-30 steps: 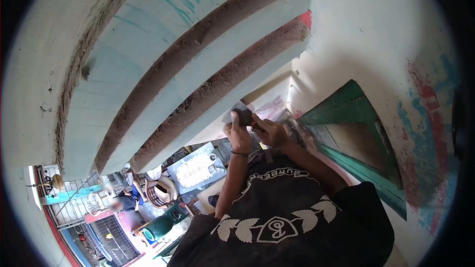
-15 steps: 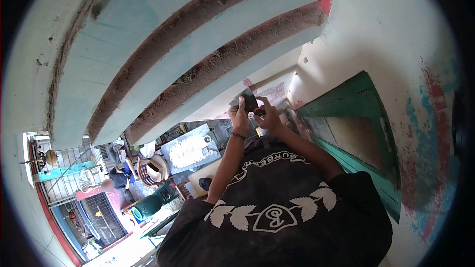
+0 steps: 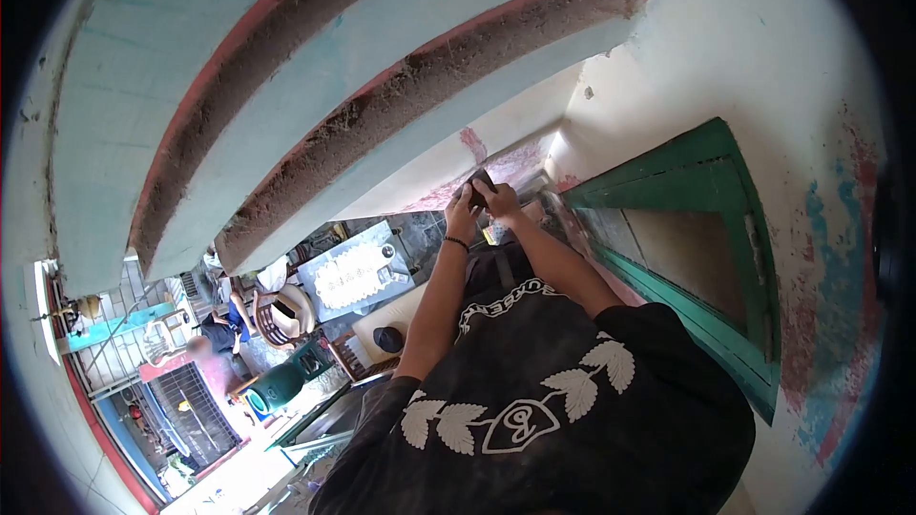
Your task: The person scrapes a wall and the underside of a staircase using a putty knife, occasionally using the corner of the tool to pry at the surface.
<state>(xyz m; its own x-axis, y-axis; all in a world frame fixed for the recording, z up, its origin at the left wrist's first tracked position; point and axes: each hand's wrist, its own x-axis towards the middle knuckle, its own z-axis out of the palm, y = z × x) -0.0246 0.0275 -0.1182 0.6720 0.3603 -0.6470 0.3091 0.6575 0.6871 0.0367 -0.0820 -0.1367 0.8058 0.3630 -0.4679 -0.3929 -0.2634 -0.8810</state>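
Observation:
Ahead of my chest, both hands meet at a small, dark, flat object (image 3: pixel 483 187); its exact kind is not clear at this size. My left hand (image 3: pixel 462 216), with a dark bracelet at the wrist, is closed on the object's left and lower side. On the other side, my right hand (image 3: pixel 500 202) grips it with the fingers bent over its face. Parts of the object are hidden behind the fingers. The black shirt (image 3: pixel 525 401) with pale leaf prints fills the lower view.
Dusty ledges (image 3: pixel 420 76) slant overhead. A green-framed door or window (image 3: pixel 658 176) stands at right. Toward the lower left are a pale table (image 3: pixel 324 300), a round-seated chair (image 3: pixel 277 324), a dark cap (image 3: pixel 387 339), a green drum (image 3: pixel 275 396) and a person (image 3: pixel 221 332).
My right hand has moved from beside the dark object onto it. The object has turned and shows a smaller face. An orange-edged thing by my right fingers no longer shows. The view has shifted slightly.

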